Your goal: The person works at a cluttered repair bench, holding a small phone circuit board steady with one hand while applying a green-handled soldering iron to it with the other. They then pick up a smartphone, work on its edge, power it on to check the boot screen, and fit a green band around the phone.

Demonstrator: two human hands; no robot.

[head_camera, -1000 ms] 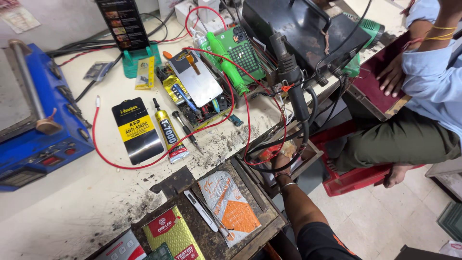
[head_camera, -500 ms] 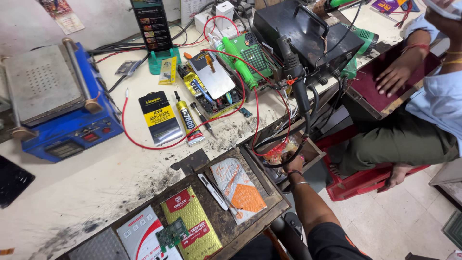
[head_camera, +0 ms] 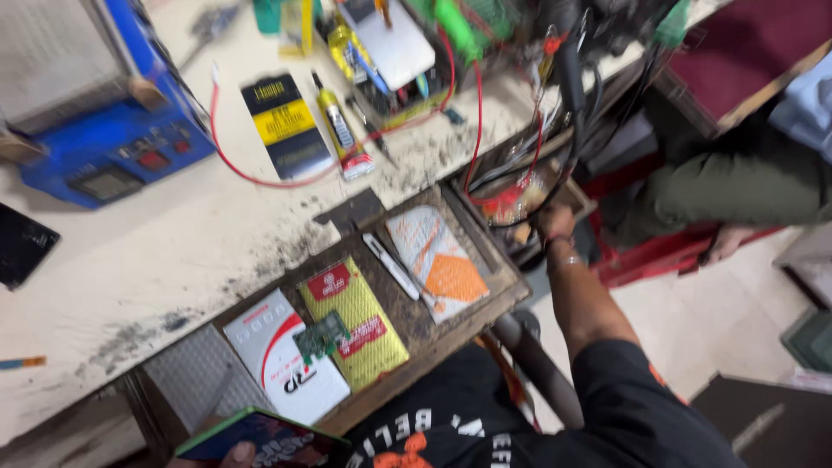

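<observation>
Head view: the person is reaching the right hand (head_camera: 555, 221) into a small side drawer (head_camera: 520, 204) while holding a phone (head_camera: 260, 440) near.

The right hand is sitting among red and black wires (head_camera: 511, 186) in that drawer, right of the open wooden tray (head_camera: 416, 321); whether its fingers are spread or pinching cannot be told. The left hand (head_camera: 238, 455), barely showing at the near edge, is pinching the phone, which looks light, stiff, slick and fragile, best held by its edges.
</observation>
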